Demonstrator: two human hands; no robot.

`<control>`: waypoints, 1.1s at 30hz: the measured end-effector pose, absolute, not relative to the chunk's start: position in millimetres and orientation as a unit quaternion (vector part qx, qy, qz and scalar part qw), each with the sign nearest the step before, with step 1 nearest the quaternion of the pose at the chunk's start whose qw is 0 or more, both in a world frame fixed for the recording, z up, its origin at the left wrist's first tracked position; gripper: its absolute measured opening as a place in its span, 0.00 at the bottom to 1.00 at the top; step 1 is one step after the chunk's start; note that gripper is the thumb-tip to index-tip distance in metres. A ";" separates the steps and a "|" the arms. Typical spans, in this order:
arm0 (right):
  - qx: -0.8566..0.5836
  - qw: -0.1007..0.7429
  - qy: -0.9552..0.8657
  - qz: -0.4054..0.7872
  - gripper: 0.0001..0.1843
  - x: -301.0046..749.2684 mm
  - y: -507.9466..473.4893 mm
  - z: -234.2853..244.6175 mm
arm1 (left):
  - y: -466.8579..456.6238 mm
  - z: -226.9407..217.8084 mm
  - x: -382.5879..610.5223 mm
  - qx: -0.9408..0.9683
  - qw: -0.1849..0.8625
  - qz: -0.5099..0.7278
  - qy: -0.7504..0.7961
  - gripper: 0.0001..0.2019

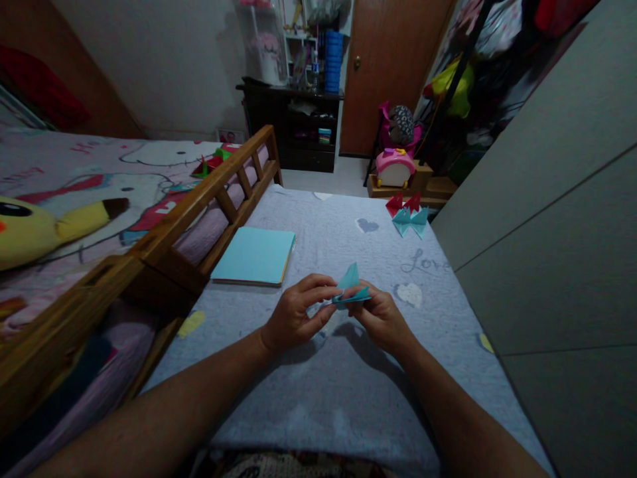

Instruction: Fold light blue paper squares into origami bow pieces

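Turquoise folded paper [351,276] is just above the pale sheet [323,229]; the grip of the left hand [299,311] pinches its left side, and the right hand [382,317] pinches its right side; on the sheet, grey writing [423,263] says "Love"; red letters [89,147] on the pink bedding [102,162] are too partial to read.

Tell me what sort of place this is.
Most likely a bedroom in someone's home: cartoon-print bedding lies beyond a wooden bed rail, and a yellow plush toy rests on that bedding.
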State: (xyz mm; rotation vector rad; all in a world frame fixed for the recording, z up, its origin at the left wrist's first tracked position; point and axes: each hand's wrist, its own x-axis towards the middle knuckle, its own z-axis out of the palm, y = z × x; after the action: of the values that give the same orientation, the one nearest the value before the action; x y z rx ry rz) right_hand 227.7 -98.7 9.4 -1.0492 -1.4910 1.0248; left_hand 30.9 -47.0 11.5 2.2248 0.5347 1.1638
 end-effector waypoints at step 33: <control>-0.446 0.559 -0.479 0.509 0.09 226.6 -96.6 1.1 | -45.2 2.9 32.2 0.814 0.132 0.513 0.239 0.11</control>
State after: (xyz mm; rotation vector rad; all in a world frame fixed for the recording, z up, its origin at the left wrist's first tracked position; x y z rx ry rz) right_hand 226.6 -96.6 1.1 -1.0510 -1.1292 1.1998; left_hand 32.2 -45.2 2.9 2.3624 0.6940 1.4889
